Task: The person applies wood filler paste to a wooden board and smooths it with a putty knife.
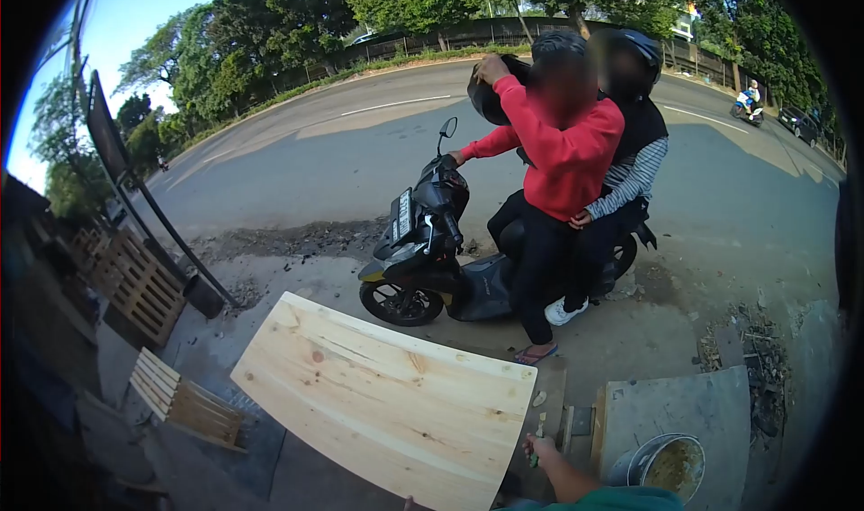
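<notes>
A wide pale wooden panel (387, 389) with knots and grain lies tilted across the lower middle of the view. Just beyond its right edge is my right hand (543, 451), fingers closed around a small green-handled tool (534, 461). The tool's exact kind is too small to make out. Only a fingertip of my left hand (409, 503) shows, at the panel's near edge; its other fingers are out of frame. Beside my right forearm stands a whitish bucket (644, 454) with brownish contents.
Two people sit on a black scooter (481, 282) just past the panel; the front one, in a red top (574, 156), holds a dark helmet (490, 102). A grey sheet (666, 398) lies at right. Slatted wooden pallets (135, 282) stand left. A road (333, 160) runs behind.
</notes>
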A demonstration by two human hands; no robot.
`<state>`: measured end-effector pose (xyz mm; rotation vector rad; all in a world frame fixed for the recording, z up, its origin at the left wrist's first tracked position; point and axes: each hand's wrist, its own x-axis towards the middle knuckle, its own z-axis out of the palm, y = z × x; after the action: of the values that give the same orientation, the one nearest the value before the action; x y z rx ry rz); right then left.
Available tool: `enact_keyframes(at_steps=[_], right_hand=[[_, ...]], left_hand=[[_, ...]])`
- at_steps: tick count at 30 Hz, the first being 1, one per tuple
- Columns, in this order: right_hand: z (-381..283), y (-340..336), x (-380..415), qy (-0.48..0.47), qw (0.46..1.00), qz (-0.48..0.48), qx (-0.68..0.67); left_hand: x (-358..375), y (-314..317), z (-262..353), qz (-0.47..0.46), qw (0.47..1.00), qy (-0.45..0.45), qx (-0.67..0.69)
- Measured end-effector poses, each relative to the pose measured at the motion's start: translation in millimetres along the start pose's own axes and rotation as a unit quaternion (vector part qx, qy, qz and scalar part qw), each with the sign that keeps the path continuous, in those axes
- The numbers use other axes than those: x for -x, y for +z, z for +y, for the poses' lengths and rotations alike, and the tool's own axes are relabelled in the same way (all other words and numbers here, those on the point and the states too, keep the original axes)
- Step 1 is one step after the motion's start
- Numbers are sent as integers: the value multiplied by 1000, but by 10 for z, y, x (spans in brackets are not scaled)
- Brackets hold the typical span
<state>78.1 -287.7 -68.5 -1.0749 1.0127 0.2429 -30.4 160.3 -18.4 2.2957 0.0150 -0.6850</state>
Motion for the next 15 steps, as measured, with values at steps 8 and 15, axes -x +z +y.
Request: enact_keyframes(at_steps=[8,15], right_hand=[[-88,52,-343,19,997,-51,-49],[-20,29,-515,25,997,-59,-38]], left_hand=[[-105,67,316,41,998,-37,37],[-38,90,355,45,997,-4,55]])
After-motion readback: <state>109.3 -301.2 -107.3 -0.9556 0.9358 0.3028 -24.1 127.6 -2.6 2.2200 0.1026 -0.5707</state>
